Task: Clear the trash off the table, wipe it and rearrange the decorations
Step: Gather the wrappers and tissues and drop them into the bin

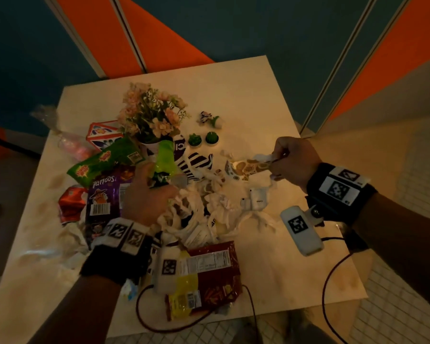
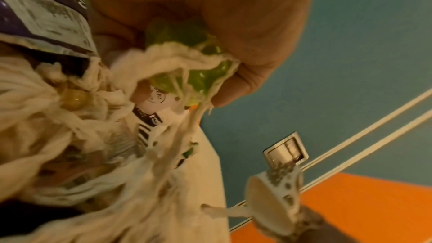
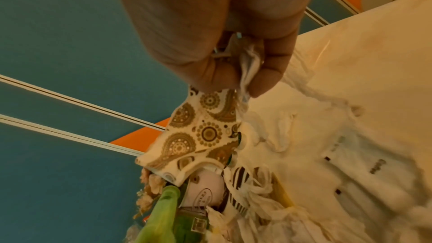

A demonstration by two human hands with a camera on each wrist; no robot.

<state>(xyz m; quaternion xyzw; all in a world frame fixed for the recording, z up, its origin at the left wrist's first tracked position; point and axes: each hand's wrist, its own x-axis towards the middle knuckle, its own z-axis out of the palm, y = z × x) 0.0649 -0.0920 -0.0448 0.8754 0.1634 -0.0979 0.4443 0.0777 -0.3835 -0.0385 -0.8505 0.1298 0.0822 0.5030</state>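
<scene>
Right hand (image 1: 292, 162) pinches a paisley paper cup (image 1: 248, 167), its long axis pointing left toward frame centre. Left hand (image 1: 147, 192) clutches a lime-green wrapper (image 1: 164, 160); crumpled tissues (image 1: 209, 204) lie between both hands, nearer the left.

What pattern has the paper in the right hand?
Brown and gold round ornaments on cream paper; the right wrist view shows it best.
</scene>
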